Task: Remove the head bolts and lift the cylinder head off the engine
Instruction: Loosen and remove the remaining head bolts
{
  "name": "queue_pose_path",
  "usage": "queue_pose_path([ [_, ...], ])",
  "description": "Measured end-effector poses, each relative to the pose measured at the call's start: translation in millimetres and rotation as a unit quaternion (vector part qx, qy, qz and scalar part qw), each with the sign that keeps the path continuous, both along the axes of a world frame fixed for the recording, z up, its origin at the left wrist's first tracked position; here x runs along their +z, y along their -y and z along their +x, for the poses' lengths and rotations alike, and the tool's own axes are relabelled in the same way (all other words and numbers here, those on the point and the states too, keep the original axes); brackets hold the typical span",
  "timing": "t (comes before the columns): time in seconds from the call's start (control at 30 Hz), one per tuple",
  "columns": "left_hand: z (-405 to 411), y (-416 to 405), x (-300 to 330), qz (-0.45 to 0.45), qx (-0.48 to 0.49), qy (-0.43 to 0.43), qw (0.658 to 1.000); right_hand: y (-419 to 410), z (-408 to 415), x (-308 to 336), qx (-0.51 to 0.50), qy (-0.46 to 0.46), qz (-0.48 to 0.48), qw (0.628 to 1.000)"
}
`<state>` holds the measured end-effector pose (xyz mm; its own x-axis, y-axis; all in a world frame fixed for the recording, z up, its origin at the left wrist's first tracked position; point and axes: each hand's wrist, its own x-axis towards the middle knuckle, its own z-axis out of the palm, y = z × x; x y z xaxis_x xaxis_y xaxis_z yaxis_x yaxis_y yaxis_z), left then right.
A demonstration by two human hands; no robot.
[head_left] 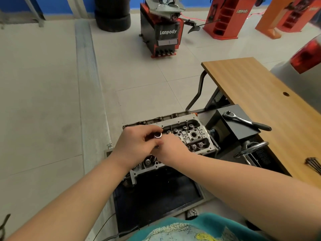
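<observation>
- Your left hand hangs over the middle of the cylinder head, fingers curled and pinched round a short bright socket with its open end tilted up toward you. Judgement: you hold it high so you can see the mouth before it goes onto a bolt.
- Your right hand sits just beside the left, touching it, fingers tucked under and closed on something below the socket. What it grips is hidden; it may be an extension or a bolt, I cannot tell.
- The cylinder head lies flat on the engine, valve springs up, on a low stand on the floor. Not lifted yet.
- The ratchet rests untouched on the black box to the right, handle overhanging the edge. Judgement: parked within reach for when the socket is seated.
- The wooden bench stands further right, with a bundle of dark rods at its near end.
</observation>
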<state>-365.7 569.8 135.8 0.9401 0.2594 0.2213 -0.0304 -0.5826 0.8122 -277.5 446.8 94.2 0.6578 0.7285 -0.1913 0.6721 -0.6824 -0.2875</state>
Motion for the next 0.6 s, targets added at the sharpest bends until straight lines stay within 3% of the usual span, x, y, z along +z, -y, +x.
queue_pose_path([
  [0.13, 2, 14, 0, 0.017, 0.019, 0.019, 0.999, 1, -1, 1, 0.086, 0.065, -0.107, 0.988],
  [0.2, 1, 15, -1, 0.007, 0.013, 0.019, 1.000, 5, 1, 4, 0.154, 0.078, -0.111, 0.979],
  [0.37, -3, -11, 0, 0.006, -0.154, -0.057, 0.986, 5, 19, 22, 0.239, -0.067, -0.086, 0.965],
  [0.47, -9, -25, -1, 0.048, -0.203, -0.016, 0.978, -6, 25, 23, 0.225, -0.129, -0.088, 0.962],
  [0.6, -7, -23, 1, 0.025, -0.144, -0.005, 0.989, 1, 28, 7, 0.097, -0.157, 0.001, 0.983],
])
